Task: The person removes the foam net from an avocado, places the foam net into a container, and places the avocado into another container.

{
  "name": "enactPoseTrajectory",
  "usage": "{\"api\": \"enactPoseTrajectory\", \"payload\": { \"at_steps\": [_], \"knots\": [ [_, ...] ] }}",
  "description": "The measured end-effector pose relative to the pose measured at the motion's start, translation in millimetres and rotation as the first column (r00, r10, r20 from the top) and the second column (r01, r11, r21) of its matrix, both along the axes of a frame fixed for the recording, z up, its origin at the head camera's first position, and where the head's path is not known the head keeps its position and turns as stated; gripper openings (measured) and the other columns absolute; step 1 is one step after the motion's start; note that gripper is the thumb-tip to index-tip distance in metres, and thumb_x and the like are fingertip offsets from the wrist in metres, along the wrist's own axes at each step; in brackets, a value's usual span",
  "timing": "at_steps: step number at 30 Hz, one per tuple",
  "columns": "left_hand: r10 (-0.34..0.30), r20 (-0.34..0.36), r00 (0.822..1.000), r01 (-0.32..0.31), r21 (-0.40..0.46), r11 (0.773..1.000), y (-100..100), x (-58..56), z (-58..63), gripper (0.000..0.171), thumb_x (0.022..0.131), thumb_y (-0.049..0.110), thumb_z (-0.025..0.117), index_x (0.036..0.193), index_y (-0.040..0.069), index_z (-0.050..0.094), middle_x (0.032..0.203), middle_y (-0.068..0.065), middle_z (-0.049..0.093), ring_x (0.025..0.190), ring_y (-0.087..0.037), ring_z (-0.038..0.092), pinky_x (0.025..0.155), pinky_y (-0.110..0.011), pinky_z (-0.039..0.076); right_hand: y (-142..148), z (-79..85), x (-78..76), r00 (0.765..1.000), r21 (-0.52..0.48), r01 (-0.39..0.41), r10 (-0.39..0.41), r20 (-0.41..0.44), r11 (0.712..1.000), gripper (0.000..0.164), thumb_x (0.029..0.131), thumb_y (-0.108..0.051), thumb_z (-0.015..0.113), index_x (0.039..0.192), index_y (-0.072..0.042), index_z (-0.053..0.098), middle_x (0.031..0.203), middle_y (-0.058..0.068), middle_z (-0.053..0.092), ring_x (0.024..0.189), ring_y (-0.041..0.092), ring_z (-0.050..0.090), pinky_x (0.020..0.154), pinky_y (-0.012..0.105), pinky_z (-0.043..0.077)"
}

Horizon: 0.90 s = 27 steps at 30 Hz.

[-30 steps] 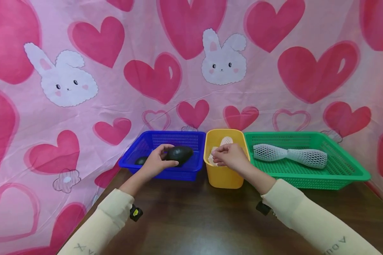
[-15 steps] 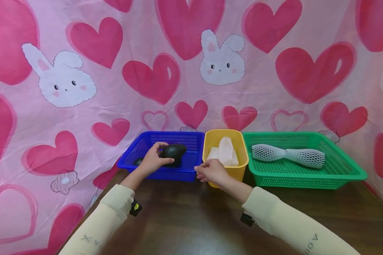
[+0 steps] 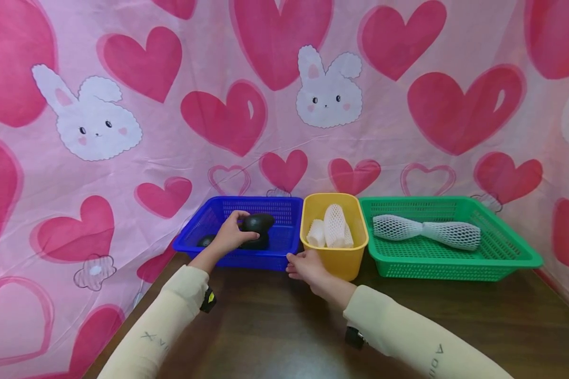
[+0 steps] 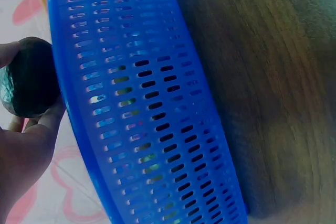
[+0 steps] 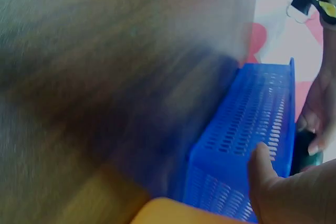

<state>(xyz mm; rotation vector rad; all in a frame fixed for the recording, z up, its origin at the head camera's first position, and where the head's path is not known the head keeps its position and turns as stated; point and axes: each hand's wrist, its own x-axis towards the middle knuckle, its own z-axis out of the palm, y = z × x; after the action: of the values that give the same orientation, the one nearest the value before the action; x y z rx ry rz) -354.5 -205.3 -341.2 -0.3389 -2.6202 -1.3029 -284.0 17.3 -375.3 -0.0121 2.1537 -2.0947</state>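
My left hand (image 3: 228,233) grips a dark green avocado (image 3: 260,222) over the blue basket (image 3: 258,261), thumb on the near side. In the left wrist view the avocado (image 4: 31,80) shows beyond the basket's rim. Another dark avocado (image 3: 261,242) lies just under the held one, and one more (image 3: 205,240) is partly hidden by the left wrist. My right hand (image 3: 311,268) is at the basket's front right corner, fingers loosely bent and holding nothing visible. In the right wrist view its thumb (image 5: 261,165) overlaps the basket's outer wall.
A yellow bin (image 3: 340,260) with several white foam net sleeves (image 3: 334,226) stands right of the blue basket. Beside it, a green basket (image 3: 455,267) holds two netted items (image 3: 450,234) end to end. Brown wooden table (image 3: 284,337) in front; a heart-print cloth hangs behind.
My right hand has come out of the yellow bin, moving left and toward me to the blue basket's corner. The left hand has shifted slightly left and turned the avocado.
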Motion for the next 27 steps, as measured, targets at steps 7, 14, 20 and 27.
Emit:
{"api": "enactPoseTrajectory", "payload": {
  "at_steps": [7, 14, 20, 27],
  "knots": [
    [0.008, -0.016, 1.0, -0.009, -0.067, 0.998, 11.8, -10.8, -7.4, 0.064, 0.072, 0.015, 0.083, 0.124, 0.0, 0.049, 0.122, -0.021, 0.055, 0.112, -0.036, 0.052, 0.092, -0.047, 0.044, -15.5, -8.3, 0.2, 0.997, -0.116, 0.082, -0.081, 0.008, 0.99, 0.024, 0.099, -0.004, 0.052, 0.112, 0.016, 0.05, 0.091, 0.024, 0.066, 0.075, 0.023, 0.068, 0.068, 0.03, 0.057],
    [-0.007, -0.004, 1.0, 0.007, -0.117, 0.993, 24.8, -18.8, -13.6, 0.062, 0.071, 0.016, 0.084, 0.122, 0.0, 0.051, 0.119, -0.02, 0.058, 0.109, -0.034, 0.054, 0.093, -0.047, 0.043, -22.7, -11.5, -2.2, 0.994, -0.193, 0.109, -0.11, 0.005, 0.975, 0.03, 0.103, -0.004, 0.042, 0.122, 0.019, 0.044, 0.105, 0.033, 0.064, 0.098, 0.041, 0.065, 0.077, 0.037, 0.056],
    [-0.004, 0.015, 1.0, 0.007, -0.171, 0.985, 36.4, -25.5, -17.9, 0.061, 0.072, 0.018, 0.085, 0.12, 0.0, 0.052, 0.117, -0.019, 0.06, 0.105, -0.033, 0.057, 0.093, -0.045, 0.045, -26.8, -13.1, -3.9, 0.987, -0.208, 0.16, -0.16, 0.015, 0.965, 0.031, 0.103, -0.003, 0.042, 0.125, 0.019, 0.042, 0.103, 0.029, 0.066, 0.096, 0.039, 0.067, 0.076, 0.036, 0.056],
    [0.022, 0.028, 0.999, -0.015, -0.223, 0.975, 45.1, -36.4, -22.6, 0.057, 0.071, 0.018, 0.085, 0.114, -0.001, 0.052, 0.108, -0.019, 0.062, 0.098, -0.032, 0.059, 0.089, -0.044, 0.047, -31.0, -14.4, -4.5, 0.981, -0.242, 0.191, -0.194, 0.009, 0.951, 0.032, 0.102, 0.0, 0.043, 0.126, 0.02, 0.04, 0.104, 0.03, 0.065, 0.096, 0.038, 0.067, 0.074, 0.034, 0.056]
  ]
}}
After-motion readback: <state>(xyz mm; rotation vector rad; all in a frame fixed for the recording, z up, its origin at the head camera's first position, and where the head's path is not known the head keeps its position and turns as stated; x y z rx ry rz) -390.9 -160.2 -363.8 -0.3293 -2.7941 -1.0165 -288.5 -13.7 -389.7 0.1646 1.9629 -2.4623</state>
